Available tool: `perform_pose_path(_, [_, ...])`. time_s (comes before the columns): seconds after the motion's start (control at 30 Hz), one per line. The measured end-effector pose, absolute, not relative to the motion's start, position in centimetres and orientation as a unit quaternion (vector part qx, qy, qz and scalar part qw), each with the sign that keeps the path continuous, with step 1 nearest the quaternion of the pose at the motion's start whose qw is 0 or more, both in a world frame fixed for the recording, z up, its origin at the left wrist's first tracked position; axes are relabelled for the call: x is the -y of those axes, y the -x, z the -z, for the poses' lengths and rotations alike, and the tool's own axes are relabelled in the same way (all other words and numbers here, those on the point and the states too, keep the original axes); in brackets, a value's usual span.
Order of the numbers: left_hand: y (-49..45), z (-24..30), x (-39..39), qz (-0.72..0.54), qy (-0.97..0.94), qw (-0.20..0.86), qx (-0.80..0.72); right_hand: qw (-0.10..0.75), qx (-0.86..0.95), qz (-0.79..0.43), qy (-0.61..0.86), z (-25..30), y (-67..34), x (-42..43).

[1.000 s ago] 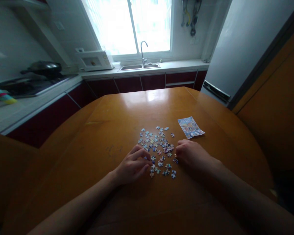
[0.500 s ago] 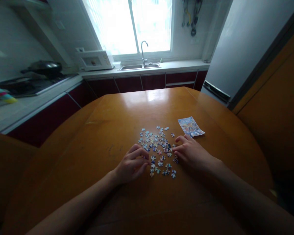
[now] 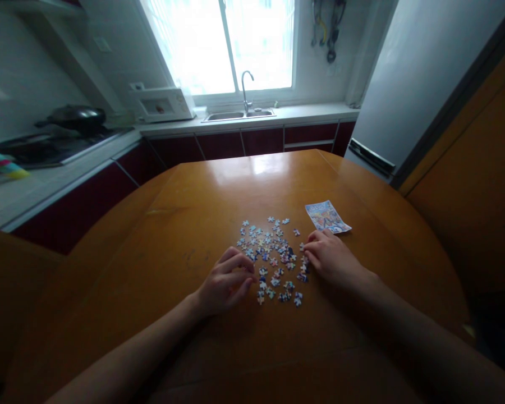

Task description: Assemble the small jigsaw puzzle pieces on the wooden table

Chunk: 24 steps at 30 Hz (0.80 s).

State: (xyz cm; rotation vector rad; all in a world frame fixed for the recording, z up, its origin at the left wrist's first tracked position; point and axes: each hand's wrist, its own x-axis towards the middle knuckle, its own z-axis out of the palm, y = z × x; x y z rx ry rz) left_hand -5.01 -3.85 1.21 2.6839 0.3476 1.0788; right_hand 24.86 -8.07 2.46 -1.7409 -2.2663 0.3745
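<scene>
Curled left hand [image 3: 225,281] and right hand [image 3: 333,257] flank knobbed, multicoloured jigsaw pieces [image 3: 274,261], likely for reach; whether pinching, I can't tell.

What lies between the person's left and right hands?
Scattered puzzle pieces lie on the table between the left hand and the right hand, as the head view shows.

Glossy wooden table [image 3: 210,207], paper sheet [image 3: 325,215]

The wooden table [image 3: 193,207] is brown and glossy; jigsaw pieces [image 3: 261,242] lie loosely scattered on it. Near them rests a printed sheet [image 3: 326,216]; its print is largely blue.
</scene>
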Motion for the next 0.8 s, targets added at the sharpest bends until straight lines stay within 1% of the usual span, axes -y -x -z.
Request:
perform_pose_path(0.13, [5.0, -1.1, 3.8, -0.375, -0.913, 0.106, -0.12, 0.171, 0.792, -0.14, 0.57, -2.1, -24.5, 8.1])
perform_pose_path(0.27, [5.1, -0.9, 3.8, -0.379, -0.911, 0.107, -0.12, 0.172, 0.825, -0.147, 0.518, -1.7, -24.3, 8.3])
perform_pose_path(0.4, [5.1, -0.9, 3.8, -0.374, -0.912, 0.112, -0.123, 0.173, 0.809, -0.133, 0.545, -1.5, -24.7, 8.1])
perform_pose_path(0.63, [5.0, -0.8, 3.7, -0.377, -0.911, 0.122, -0.117, 0.225, 0.779, -0.166, 0.562, -1.0, -24.1, 7.8])
perform_pose_path(0.73, [5.0, -0.8, 3.7, -0.372, -0.912, 0.127, -0.12, 0.231, 0.785, -0.147, 0.556, -0.4, -23.4, 7.8])
perform_pose_path(0.8, [5.1, -0.7, 3.7, -0.372, -0.912, 0.127, -0.121, 0.216, 0.8, -0.12, 0.547, 0.1, -23.1, 7.8])
